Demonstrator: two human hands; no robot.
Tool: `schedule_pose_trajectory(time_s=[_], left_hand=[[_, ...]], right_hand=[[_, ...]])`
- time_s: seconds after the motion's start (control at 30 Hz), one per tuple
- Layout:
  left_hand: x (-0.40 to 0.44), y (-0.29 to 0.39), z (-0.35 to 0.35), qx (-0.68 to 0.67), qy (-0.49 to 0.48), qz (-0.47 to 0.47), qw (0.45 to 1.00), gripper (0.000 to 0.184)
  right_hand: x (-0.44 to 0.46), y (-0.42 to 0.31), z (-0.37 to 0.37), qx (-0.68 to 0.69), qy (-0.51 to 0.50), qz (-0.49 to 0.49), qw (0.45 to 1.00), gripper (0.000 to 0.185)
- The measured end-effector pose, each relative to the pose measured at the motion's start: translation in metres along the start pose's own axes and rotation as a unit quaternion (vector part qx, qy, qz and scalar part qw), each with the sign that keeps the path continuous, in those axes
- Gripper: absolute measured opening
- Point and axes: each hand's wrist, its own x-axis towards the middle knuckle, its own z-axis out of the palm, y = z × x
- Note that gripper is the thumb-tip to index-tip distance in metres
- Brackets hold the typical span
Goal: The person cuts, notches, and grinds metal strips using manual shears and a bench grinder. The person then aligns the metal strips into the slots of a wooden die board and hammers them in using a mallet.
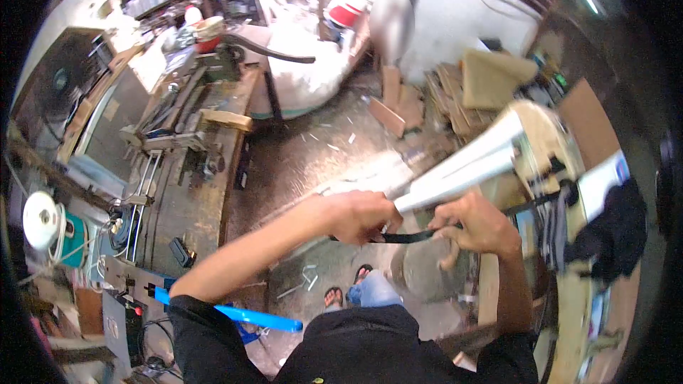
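A narrow, dark black strip stretches between my two hands in front of my body, sagging slightly. My left hand is closed around one part of it, knuckles up. With thumb and fingers my right hand pinches it a short way to the right. A dark length runs on past the right hand toward the bench; I cannot tell whether it is the same piece. Long white profiles lie just beyond my hands, reaching up to the right.
On the left stands a wooden workbench with a vise-like metal tool and a wooden block. A blue bar is near my left elbow. Dark cloth lies at right. Boards and scraps litter the floor. A large white sack stands ahead.
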Motion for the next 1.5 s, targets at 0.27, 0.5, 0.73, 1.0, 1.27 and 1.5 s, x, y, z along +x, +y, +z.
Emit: schedule_pose_trajectory(time_s=[0.27, 0.5, 0.73, 1.0, 1.27, 1.5], left_hand=[[0.012, -0.128, -0.045, -0.067, 0.271, -0.03, 0.96, 0.029], [0.001, -0.198, -0.098, -0.209, 0.352, -0.16, 0.898, 0.025], [-0.047, -0.31, -0.171, -0.319, 0.39, -0.229, 0.833, 0.011], [-0.163, -0.512, -0.34, -0.24, 0.464, -0.19, 0.831, 0.014], [-0.39, -0.74, -0.467, -0.235, 0.396, -0.325, 0.826, 0.033], [-0.522, -0.695, -0.412, -0.334, 0.382, -0.461, 0.728, 0.021]], right_hand=[[0.136, 0.004, -0.076, 0.054, 0.262, -0.25, 0.93, 0.05], [0.219, 0.067, -0.125, 0.309, -0.034, -0.533, 0.787, 0.031], [0.337, 0.101, -0.14, 0.144, 0.04, -0.464, 0.873, 0.034], [0.564, 0.183, -0.099, 0.029, 0.056, -0.24, 0.969, 0.031], [0.815, 0.203, -0.024, 0.184, 0.049, 0.001, 0.982, 0.035], [0.842, 0.223, 0.044, 0.186, -0.208, 0.219, 0.935, 0.057]])
